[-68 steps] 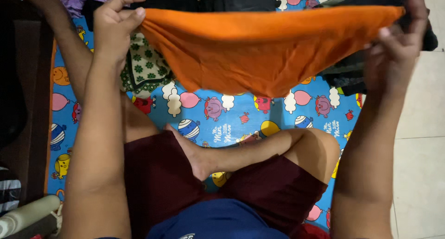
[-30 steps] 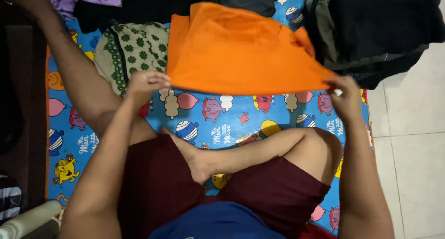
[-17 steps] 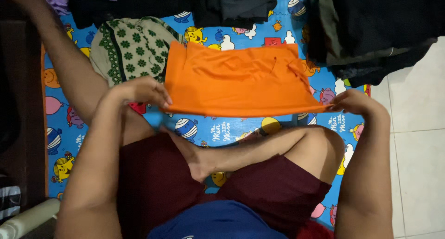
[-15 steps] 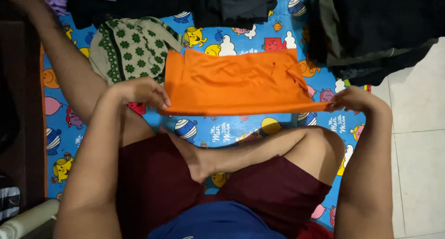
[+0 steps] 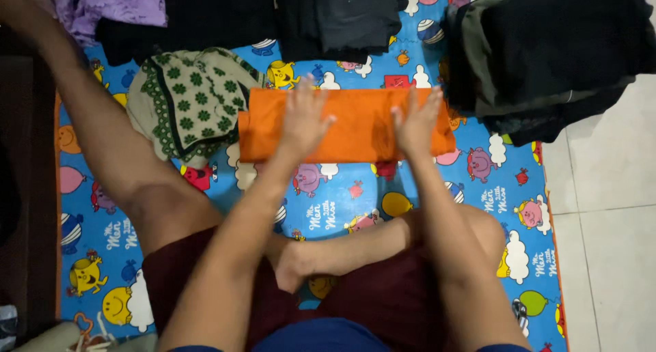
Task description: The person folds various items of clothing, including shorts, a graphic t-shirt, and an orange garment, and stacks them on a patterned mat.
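- Both hands are flat on the orange cloth (image 5: 355, 123), which is folded into a long narrow band lying across the cartoon-print mat (image 5: 437, 208) just past the person's crossed legs.
- Left hand (image 5: 304, 120) sits on the left half, fingers spread, palm down. Nothing pinched, just pressing.
- Right hand (image 5: 417, 123) does the same on the right half, fingers pointing away from the body. Open too, no grip on anything.
- Looks to me like the smoothing stage of a fold. To do it well I'd say keep the palms flat and push outward from the middle to the 2 ends, so wrinkles run off the short edges instead of bunching under the hands.
- Even pressure from both sides matters, or the layers could skew and the long edges stop lining up.
- The left end of the band is touching the green-and-cream patterned cloth (image 5: 188, 103), so it's worth not dragging that one along.
- A dark pile of clothes (image 5: 547, 51) sits just beside the right end, and more dark garments (image 5: 328, 17) lie along the far edge, apart from the hands.
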